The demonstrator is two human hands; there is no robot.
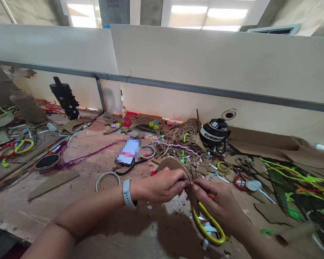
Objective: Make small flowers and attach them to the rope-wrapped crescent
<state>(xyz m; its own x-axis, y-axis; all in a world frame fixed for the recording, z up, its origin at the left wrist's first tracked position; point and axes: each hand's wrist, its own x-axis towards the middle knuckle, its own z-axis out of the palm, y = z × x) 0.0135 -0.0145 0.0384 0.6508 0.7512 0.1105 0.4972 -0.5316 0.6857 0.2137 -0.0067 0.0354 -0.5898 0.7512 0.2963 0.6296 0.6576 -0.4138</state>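
Note:
A curved piece wrapped in brown twine (170,164) sits between my two hands, above the table. My left hand (164,185), with a pale watch band (127,193) at the wrist, is closed on its lower edge, thumb and forefinger pinched. The fingertips of my right hand (218,199) are pinched together at that same edge, meeting the left ones. Whatever fine strand lies between the fingertips is too small to make out. Just below the right hand are yellow-handled scissors (221,237), their blades partly hidden. A small red bit (211,196) shows by the right fingers.
Behind the hands lie a heap of loose twine (175,138), a phone (129,151) and a black bottle (215,133). A metal ring (108,177) is left of my wrist. Bright green cords (305,176) and cardboard scraps (272,214) cover the right side. Red-handled scissors (5,150) lie far left.

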